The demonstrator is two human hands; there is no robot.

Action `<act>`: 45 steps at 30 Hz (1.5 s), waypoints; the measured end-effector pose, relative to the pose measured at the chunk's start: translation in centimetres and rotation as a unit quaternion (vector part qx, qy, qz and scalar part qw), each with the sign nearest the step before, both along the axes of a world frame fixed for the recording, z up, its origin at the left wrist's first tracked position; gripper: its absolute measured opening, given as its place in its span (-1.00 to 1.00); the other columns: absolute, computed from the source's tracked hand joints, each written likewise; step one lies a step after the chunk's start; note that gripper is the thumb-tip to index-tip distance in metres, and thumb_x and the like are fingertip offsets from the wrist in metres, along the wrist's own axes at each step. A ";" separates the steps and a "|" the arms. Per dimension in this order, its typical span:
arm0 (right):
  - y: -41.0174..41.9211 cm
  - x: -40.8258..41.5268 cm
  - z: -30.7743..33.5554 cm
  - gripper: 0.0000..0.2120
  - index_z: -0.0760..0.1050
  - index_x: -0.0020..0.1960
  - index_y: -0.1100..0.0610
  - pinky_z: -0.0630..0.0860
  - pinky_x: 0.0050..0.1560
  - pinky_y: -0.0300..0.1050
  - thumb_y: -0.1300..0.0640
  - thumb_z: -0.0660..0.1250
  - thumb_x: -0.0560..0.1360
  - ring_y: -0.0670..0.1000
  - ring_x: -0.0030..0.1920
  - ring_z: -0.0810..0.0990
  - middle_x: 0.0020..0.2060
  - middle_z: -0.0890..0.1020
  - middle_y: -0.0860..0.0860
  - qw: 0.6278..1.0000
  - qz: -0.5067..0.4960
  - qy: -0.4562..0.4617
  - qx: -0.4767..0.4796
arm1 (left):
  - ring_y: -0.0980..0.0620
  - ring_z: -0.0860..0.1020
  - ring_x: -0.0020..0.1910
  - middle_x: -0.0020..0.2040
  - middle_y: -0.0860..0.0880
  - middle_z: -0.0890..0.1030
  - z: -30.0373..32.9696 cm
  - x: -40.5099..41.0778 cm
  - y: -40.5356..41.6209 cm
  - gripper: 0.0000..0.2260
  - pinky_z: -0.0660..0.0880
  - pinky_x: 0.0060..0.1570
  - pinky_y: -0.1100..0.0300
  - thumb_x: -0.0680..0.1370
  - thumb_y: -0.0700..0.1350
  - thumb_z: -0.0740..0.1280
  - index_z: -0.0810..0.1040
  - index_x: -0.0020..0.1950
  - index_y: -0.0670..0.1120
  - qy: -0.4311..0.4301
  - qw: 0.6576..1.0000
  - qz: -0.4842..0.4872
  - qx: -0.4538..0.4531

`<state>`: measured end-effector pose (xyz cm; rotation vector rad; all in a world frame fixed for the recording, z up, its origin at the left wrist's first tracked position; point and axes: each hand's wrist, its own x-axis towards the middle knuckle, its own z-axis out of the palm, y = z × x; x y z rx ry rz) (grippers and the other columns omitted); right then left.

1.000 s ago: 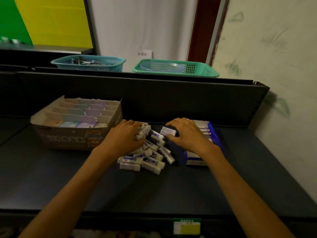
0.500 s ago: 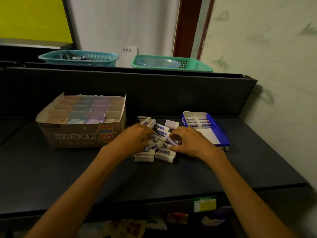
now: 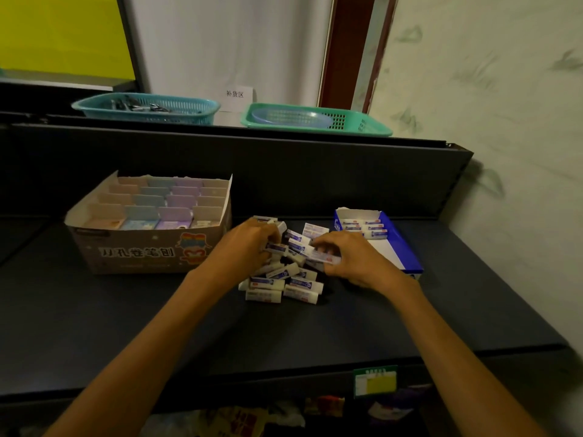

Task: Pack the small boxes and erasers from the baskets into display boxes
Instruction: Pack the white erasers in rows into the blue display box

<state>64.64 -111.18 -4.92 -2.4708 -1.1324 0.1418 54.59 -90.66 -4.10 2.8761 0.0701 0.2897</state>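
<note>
Both hands are down in the eraser pile (image 3: 284, 272) at the middle of the shelf (image 3: 157, 326). The right hand (image 3: 350, 260) pinches 1 eraser (image 3: 325, 256) between thumb and fingers, its long side across the palm. The left hand (image 3: 246, 247) has its fingers curled into the far side of the pile and seems to be gripping another eraser, though its fingertips are hidden.

The blue box (image 3: 394, 244) sits just right of the pile, touching the right wrist in this view. A few erasers lie in neat rows at its far end; most of its white floor is bare. So I judge the eraser packing is at an early stage.

To do this step well, I would turn each eraser so its sleeve faces up and its length matches the rows already laid, then set it snug against the last one, so that no gaps eat into the space. Lifting 1 at a time from the top of the pile should keep the rest from sliding.

The cardboard box (image 3: 148, 250), left of the pile, holds pastel small boxes in rows behind dividers and looks nearly full. Its front print reads roughly "孔卷笔刨". A wall sign (image 3: 235, 94) reads "补货区". The lettering on the erasers and blue box is too small to read. 2 green baskets (image 3: 145, 108) sit on the ledge behind.
</note>
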 end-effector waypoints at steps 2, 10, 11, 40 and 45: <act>-0.2 0.5 -0.1 -0.53 0.42 0.32 -0.05 0.41 0.25 -0.12 0.08 0.43 0.44 -0.10 0.21 0.41 0.23 0.48 -0.05 1.000 0.001 -0.018 0.012 | 0.00 0.49 0.08 0.22 -0.05 0.43 0.2 -0.1 0.1 -0.71 0.45 0.08 0.20 0.50 -0.12 0.37 0.47 0.21 0.03 -0.020 1.000 0.000 -0.006; -1.9 0.9 1.1 -0.63 0.50 0.24 0.01 0.32 0.05 -0.39 0.16 0.42 0.45 -0.24 0.03 0.38 0.10 0.50 -0.09 0.997 -0.010 -0.056 0.060 | 0.06 0.40 0.15 0.18 0.01 0.49 0.7 1.3 -1.3 -0.67 0.39 0.12 0.18 0.50 -0.05 0.37 0.49 0.26 0.02 -0.061 0.997 -0.045 0.008; -2.4 0.9 1.2 -0.64 0.50 0.23 0.02 0.31 -0.02 -0.44 0.18 0.42 0.45 -0.26 -0.04 0.38 0.05 0.47 -0.12 0.996 -0.014 -0.058 0.066 | 0.06 0.40 0.16 0.18 0.01 0.49 0.7 1.5 -1.7 -0.67 0.39 0.12 0.18 0.50 -0.05 0.37 0.49 0.27 0.02 -0.062 0.997 -0.048 0.009; -11.5 14.7 -0.1 -0.77 0.52 0.08 -0.05 0.56 -0.06 -0.33 0.14 0.42 0.45 -0.23 0.03 0.59 0.01 0.59 -0.16 0.966 0.022 0.123 0.228 | 0.08 0.45 0.10 0.15 0.01 0.50 1.0 12.9 -11.8 -0.68 0.41 0.11 0.19 0.48 -0.02 0.39 0.48 0.22 0.02 -0.043 0.999 0.002 0.018; -11.6 15.1 -0.1 -0.78 0.53 0.05 -0.03 0.53 -0.10 -0.38 0.12 0.44 0.44 -0.27 0.03 0.57 0.00 0.59 -0.19 0.967 0.006 0.114 0.227 | 0.13 0.44 -0.08 0.07 0.02 0.45 0.9 14.0 -12.5 -0.66 0.41 -0.05 0.25 0.43 0.03 0.43 0.49 0.16 0.03 -0.021 1.000 0.002 -0.012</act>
